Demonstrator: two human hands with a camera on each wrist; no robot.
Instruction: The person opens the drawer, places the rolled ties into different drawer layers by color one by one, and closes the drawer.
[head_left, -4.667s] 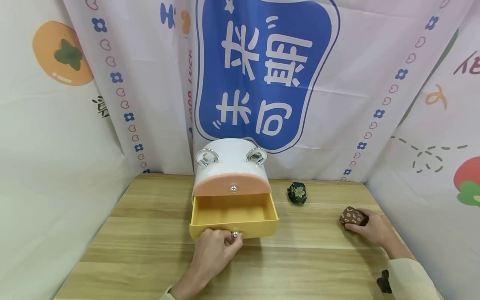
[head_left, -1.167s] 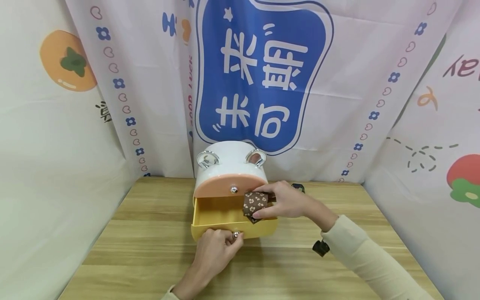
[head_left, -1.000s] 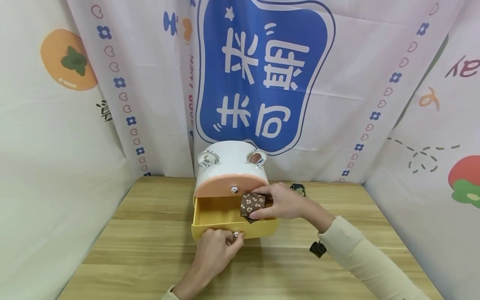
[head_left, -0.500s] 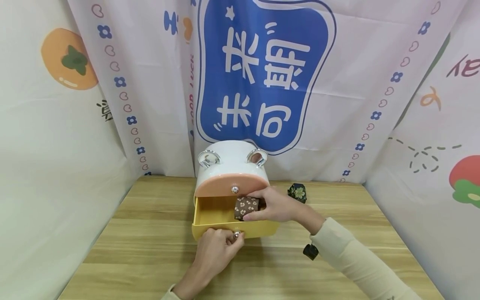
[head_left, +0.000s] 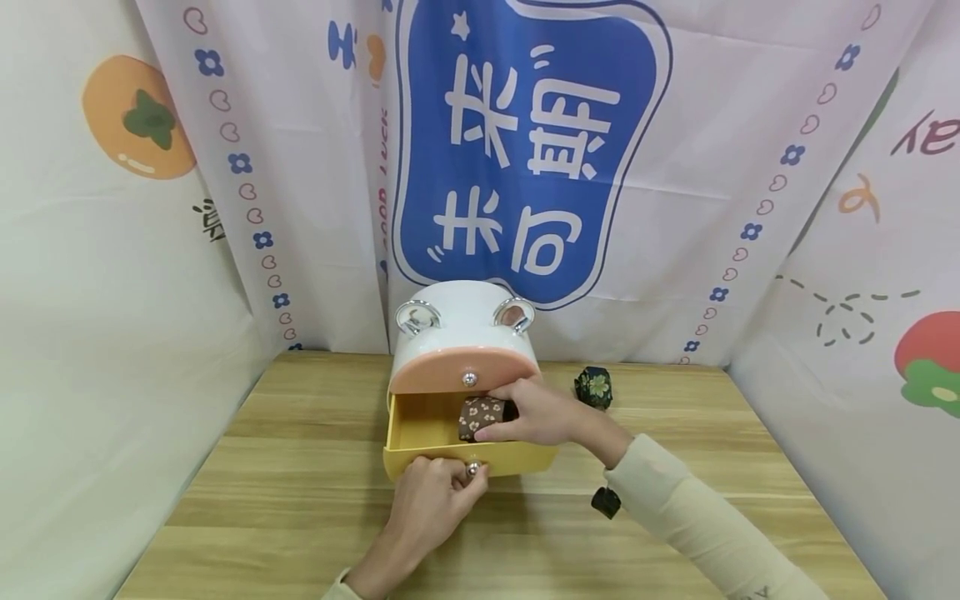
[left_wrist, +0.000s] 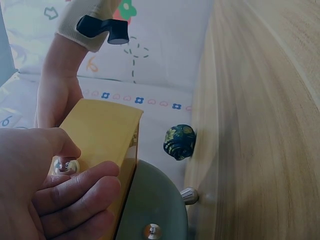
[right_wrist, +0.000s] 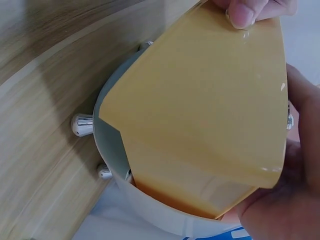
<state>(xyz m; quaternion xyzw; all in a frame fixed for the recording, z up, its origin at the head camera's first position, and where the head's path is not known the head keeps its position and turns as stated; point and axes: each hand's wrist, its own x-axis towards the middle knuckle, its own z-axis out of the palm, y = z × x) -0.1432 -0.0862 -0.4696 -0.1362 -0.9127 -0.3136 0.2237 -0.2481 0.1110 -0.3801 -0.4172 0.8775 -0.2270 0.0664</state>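
Observation:
A small white cabinet [head_left: 465,310] with an orange upper drawer stands at the back of the table; its yellow lower drawer [head_left: 420,462] is pulled out. My left hand [head_left: 431,500] pinches the silver knob [head_left: 472,468] of that drawer between thumb and finger. Inside the drawer, toward its right side, my right hand [head_left: 540,412] holds a brown rolled-up necktie [head_left: 480,417] with pale flowers. The drawer's front hides this necktie in the right wrist view. A dark rolled-up necktie [head_left: 594,387] with a green and yellow flower pattern lies on the table right of the cabinet.
The wooden table [head_left: 300,500] runs between printed cloth hangings [head_left: 330,183] on the back and sides. Two silver ring-shaped parts [head_left: 513,317] stick up from the cabinet's top. A black camera mount [head_left: 606,502] sits at the right sleeve.
My right hand has carried the brown necktie from the table's right side into the drawer, lately moving it further left and down. The left hand stays on the knob; the drawer has not moved.

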